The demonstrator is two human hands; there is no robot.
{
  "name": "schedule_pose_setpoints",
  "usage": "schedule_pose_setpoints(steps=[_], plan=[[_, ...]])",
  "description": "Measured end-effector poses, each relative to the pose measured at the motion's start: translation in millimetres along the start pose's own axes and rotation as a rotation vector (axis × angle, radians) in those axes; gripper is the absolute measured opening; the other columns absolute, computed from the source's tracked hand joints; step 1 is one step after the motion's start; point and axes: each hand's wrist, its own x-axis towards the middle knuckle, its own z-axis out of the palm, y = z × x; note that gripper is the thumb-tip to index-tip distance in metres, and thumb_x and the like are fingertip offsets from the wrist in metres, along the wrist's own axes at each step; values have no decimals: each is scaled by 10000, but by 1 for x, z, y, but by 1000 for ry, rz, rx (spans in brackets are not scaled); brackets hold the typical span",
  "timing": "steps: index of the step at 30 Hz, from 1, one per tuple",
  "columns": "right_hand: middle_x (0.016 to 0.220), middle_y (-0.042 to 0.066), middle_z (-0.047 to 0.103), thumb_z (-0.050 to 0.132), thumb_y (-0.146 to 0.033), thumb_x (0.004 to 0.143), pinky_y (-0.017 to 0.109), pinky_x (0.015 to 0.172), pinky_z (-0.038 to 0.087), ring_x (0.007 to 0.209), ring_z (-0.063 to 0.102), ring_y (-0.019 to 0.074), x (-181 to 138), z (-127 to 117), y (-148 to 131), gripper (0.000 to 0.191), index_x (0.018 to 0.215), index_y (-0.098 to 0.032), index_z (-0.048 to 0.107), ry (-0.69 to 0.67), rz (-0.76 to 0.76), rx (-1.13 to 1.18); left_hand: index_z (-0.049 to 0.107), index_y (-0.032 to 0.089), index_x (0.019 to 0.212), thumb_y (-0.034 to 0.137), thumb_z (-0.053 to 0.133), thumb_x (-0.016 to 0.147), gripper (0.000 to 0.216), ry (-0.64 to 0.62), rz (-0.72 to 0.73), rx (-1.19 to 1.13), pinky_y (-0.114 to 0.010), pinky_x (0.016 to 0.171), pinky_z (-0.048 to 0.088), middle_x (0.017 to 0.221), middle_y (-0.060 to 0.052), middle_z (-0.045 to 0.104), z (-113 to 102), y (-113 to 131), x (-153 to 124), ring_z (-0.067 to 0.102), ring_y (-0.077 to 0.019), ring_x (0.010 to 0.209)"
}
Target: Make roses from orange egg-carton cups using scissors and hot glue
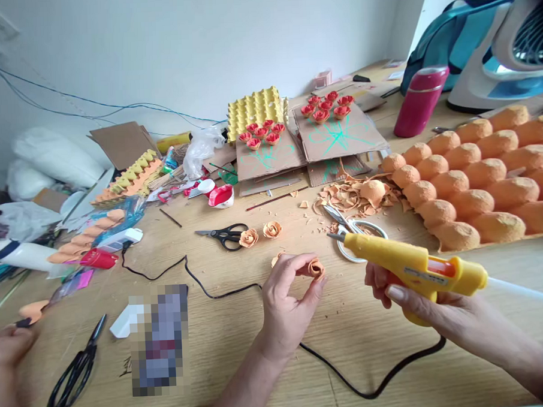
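My left hand (287, 299) pinches a small orange paper rose (316, 269) between thumb and fingertips, just above the wooden table (241, 337). My right hand (408, 299) grips a yellow hot glue gun (413, 268), its nozzle pointing left, a short way from the rose. The gun's black cord (360, 388) loops across the table under my left wrist. Two finished orange roses (260, 234) lie beyond my left hand, beside black-handled scissors (223, 235).
An orange egg tray (477, 182) lies at right with cut scraps (347, 197) and white-handled scissors (353, 230). Red roses sit on cardboard sheets (304, 139) at the back. Another person's hand (9, 371) is at the lower left near large black scissors (76, 371). A pink bottle (420, 101) stands far right.
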Motion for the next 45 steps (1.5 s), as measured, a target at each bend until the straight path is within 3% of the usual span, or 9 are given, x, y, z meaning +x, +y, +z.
schedule_pose_setpoints(steps=[7,19,28,34,40,45], plan=[[821,48,721,626,-526,903,278,710,610,769,702,212,9,-4,17,307,885,-231,711,-137,15,-165,667,190,1116,48,714,843,311,37,6,-24,-239,813,561,931,-17,692,-2,-9,1,652,-112,815],[769,40,757,640,-483,893,236,636,639,692,744,212,1,-4,34,238,859,-266,731,-138,9,-204,676,184,1147,39,704,848,333,21,-46,-87,-217,797,580,971,-31,686,0,-8,1,661,-108,831],[770,46,782,669,-519,861,255,704,645,715,753,230,4,0,26,281,813,-254,750,-48,-32,-283,681,192,1154,19,704,838,361,24,-42,-75,-206,800,574,980,-31,694,1,-7,1,667,-108,844],[823,67,803,634,-572,875,328,827,644,743,762,249,4,3,26,373,988,-248,781,15,-90,-366,673,201,1158,21,688,843,364,26,-37,-68,-220,791,583,980,-31,698,2,-6,0,667,-118,838],[819,101,805,617,-641,855,395,716,665,705,763,280,-1,0,43,462,983,-242,810,90,-142,-485,674,200,1161,44,686,856,342,26,-38,-72,-225,798,587,981,-34,692,2,-7,0,669,-122,854],[942,104,796,629,-545,875,381,702,655,797,761,283,1,3,40,353,981,-249,789,127,-231,-538,672,193,1156,64,683,866,318,17,-16,-35,-235,784,586,964,-43,696,1,-7,0,666,-130,834]])
